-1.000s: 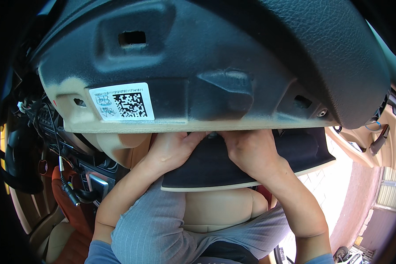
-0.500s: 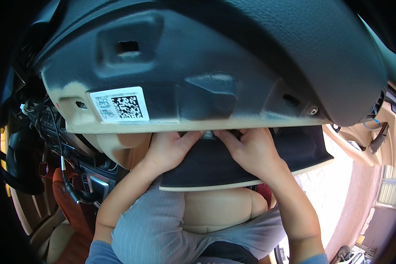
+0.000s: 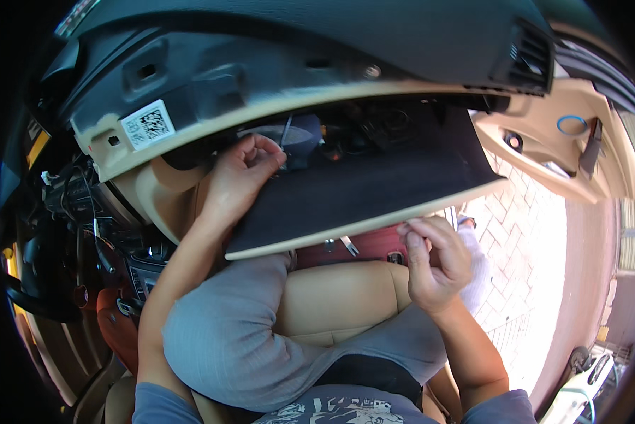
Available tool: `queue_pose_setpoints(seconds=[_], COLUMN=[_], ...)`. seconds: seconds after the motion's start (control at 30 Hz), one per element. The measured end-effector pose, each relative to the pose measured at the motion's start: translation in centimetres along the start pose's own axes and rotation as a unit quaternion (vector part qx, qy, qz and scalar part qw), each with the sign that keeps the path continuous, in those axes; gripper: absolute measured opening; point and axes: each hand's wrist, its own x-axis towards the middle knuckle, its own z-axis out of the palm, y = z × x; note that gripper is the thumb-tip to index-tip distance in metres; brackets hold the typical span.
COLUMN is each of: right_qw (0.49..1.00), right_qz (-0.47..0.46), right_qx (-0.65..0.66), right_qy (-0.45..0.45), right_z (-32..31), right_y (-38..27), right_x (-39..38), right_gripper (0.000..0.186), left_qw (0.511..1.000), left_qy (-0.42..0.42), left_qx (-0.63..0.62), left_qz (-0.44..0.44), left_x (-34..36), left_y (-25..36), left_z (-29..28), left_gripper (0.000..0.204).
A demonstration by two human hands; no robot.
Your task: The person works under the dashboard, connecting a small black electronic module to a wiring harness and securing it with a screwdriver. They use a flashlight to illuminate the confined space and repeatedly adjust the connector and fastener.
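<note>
Your left hand (image 3: 243, 173) is up at the opening behind the dark glove box (image 3: 360, 187), thumb and fingertips drawn nearly together beside a thin pale rod (image 3: 288, 129); can't tell if they grip it. Your right hand (image 3: 439, 265) is just below the box's beige lip, thumb and forefinger bent close; can't tell if anything small is between them.

Progress: glove box is open, tilted down over your lap, under the dash panel (image 3: 211, 92) with its white label (image 3: 148, 125). Gap between them is exposed, so closing up looks not done; fastenings too dark to judge. Fork-ended metal tool (image 3: 349, 245) lies below the lip, apart from both hands.

Pose: left forearm reaches forward, wrist bent inward; right elbow bent, palm turned inward.
</note>
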Motion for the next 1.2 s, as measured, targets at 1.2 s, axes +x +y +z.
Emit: queue_pose_setpoints(seconds=[1.2], right_qw=[0.778], right_qz=[0.614], right_qx=[-0.08], right_qy=[-0.107], right_z=[3.6], right_y=[35.2], right_x=[-10.0], right_gripper=[0.014], left_qw=[0.993], left_qy=[-0.051], left_qx=[0.102], left_qz=[-0.022], left_x=[1.0], left_y=[1.0], left_z=[0.3], left_gripper=[0.018])
